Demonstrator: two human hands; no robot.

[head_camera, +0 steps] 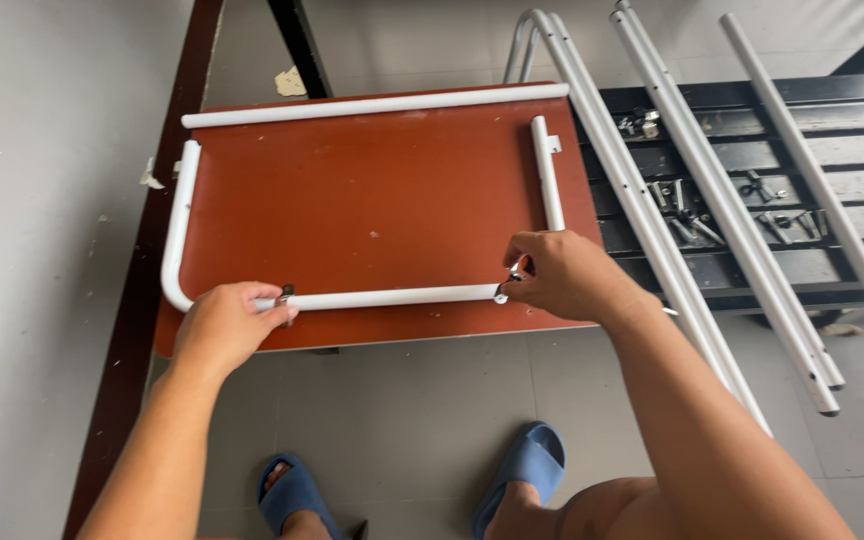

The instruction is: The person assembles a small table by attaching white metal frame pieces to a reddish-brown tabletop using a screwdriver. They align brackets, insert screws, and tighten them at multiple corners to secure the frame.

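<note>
A reddish-brown board (pixel 372 200) lies flat with a white bent metal tube frame (pixel 392 296) on it. My left hand (pixel 224 322) grips the near run of the tube by its left bend, beside a small metal clamp (pixel 286 292). My right hand (pixel 564 274) pinches a small metal screw or fitting (pixel 512 274) at the tube's right end. A short white tube (pixel 548 172) lies upright along the board's right side, and a loose long white tube (pixel 372 104) rests across the far edge.
Several long white tubes (pixel 712 200) lean over a black slatted rack (pixel 832 130) at the right, with loose screws and metal fittings (pixel 687 225) on its slats. A dark wooden beam (pixel 152 250) runs along the left. My feet in blue slippers (pixel 522 470) stand on grey floor.
</note>
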